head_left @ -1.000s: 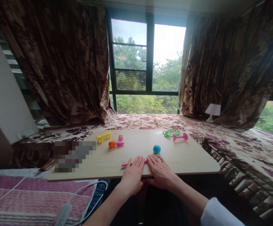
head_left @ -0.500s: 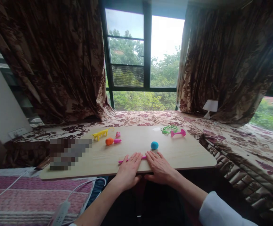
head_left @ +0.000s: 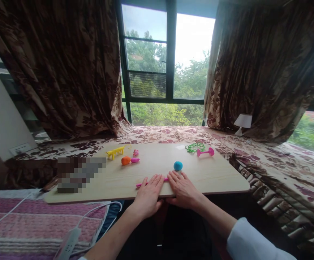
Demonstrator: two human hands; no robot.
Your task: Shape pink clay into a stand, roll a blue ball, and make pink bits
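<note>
Both of my hands lie flat, palms down, near the front edge of the table. Under the fingers of my left hand (head_left: 149, 194) runs a thin pink roll of modelling clay (head_left: 138, 185), its end poking out on the left. A short stretch of the roll also shows between the hands. My right hand (head_left: 183, 189) covers the other end, its fingers straight and slightly apart. Just beyond the right fingertips sits a blue clay ball (head_left: 177, 165). An orange lump (head_left: 125, 160) touches a magenta piece (head_left: 135, 160) farther back on the left.
At the back left of the pale table (head_left: 216, 180) stand a yellow animal-like figure (head_left: 115, 152) and a small pink figure (head_left: 136, 152). Green string (head_left: 193, 147) and a pink dumbbell-shaped piece (head_left: 205, 152) lie back right. A power strip (head_left: 71, 242) rests on the bed.
The hands stay flat on the pink roll and have barely shifted. The whole view has tilted slightly; the objects on the table keep their places.
</note>
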